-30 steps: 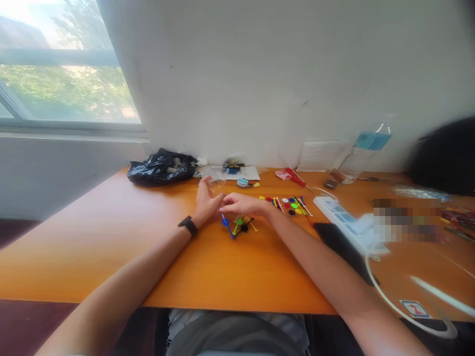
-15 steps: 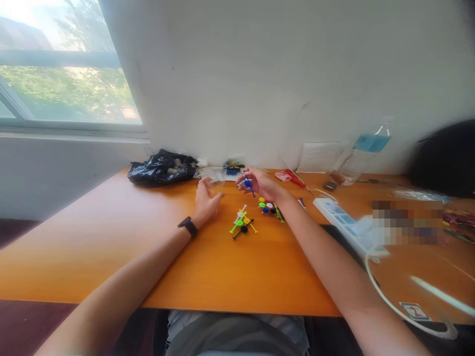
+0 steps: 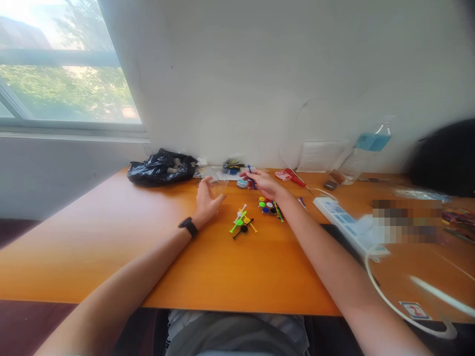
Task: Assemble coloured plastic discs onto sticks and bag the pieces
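My left hand (image 3: 208, 200), wearing a black watch, is curled around a clear plastic thing (image 3: 219, 183) whose kind I cannot make out. Between the fingers of my right hand (image 3: 261, 181) is a blue arrow-shaped plastic piece (image 3: 250, 171), held nearly upright above the table. Just left of those fingers a small round light-blue and white object (image 3: 242, 184) rests on the table. Nearer to me lie crossed arrow pieces with round discs: white, green, yellow and a black one (image 3: 244, 229). Under my right wrist is a cluster of coloured discs (image 3: 265, 204) and sticks.
A black plastic bag (image 3: 161, 168) sits at the back left of the wooden table (image 3: 185, 277). Red packaging (image 3: 294, 178) lies behind my right hand. A white power strip (image 3: 339, 217) with a cable, and a clear bottle (image 3: 351, 165), are on the right.
My right hand has turned the blue arrow piece, so its disc no longer faces me, and shifted slightly. The round light-blue object is now more visible. My left hand has barely moved.
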`<control>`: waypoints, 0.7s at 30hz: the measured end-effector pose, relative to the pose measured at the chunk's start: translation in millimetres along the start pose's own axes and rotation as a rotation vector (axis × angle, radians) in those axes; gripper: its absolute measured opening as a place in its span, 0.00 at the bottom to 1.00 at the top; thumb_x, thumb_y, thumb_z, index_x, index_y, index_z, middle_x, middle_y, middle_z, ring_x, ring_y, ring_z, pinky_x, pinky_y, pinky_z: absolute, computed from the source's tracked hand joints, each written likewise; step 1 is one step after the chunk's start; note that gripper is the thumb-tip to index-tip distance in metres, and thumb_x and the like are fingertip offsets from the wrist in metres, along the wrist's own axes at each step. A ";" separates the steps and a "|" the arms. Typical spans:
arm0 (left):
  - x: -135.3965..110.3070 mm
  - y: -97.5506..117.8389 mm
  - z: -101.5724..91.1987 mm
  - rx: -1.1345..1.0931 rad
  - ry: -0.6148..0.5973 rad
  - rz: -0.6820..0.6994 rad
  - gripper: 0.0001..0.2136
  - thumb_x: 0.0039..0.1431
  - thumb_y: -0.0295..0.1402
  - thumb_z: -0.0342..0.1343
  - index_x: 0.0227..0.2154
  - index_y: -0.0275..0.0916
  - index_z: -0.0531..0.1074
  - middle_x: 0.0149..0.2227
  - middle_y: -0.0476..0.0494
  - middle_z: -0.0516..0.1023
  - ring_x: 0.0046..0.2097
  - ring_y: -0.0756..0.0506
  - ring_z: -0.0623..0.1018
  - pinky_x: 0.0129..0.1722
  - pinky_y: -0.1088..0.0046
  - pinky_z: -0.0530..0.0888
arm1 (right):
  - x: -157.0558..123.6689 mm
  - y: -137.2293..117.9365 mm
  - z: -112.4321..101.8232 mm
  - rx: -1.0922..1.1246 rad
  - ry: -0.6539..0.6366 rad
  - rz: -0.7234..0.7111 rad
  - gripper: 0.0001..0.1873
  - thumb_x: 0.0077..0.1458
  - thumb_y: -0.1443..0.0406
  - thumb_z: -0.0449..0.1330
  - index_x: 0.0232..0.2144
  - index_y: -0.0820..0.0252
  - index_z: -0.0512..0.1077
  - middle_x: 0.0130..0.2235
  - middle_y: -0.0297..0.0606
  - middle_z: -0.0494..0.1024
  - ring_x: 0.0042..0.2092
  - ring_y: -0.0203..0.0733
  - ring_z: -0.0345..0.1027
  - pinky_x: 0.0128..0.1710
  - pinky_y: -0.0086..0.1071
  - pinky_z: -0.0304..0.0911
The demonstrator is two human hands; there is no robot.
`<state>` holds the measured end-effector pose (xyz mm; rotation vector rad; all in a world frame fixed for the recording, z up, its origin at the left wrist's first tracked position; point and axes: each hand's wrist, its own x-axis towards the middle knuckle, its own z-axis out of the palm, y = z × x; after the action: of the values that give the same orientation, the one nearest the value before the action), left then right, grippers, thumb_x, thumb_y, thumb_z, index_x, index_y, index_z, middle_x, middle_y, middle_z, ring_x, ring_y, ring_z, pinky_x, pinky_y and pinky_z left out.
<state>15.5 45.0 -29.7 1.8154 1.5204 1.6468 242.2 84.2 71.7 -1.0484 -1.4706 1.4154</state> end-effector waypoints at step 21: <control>-6.3 15.6 -2.2 0.069 -0.002 0.107 0.33 0.52 0.36 0.65 0.60 0.44 0.62 0.49 0.42 0.71 0.51 0.37 0.72 0.55 0.55 0.69 | -22.7 -48.3 -5.6 -0.166 -0.009 -0.174 0.12 0.52 0.63 0.60 0.41 0.56 0.69 0.26 0.26 0.55 0.25 0.32 0.45 0.24 0.28 0.42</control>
<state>22.8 32.6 -20.9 1.9658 1.5218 1.6581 253.5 63.4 119.9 -0.9883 -1.6659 1.1936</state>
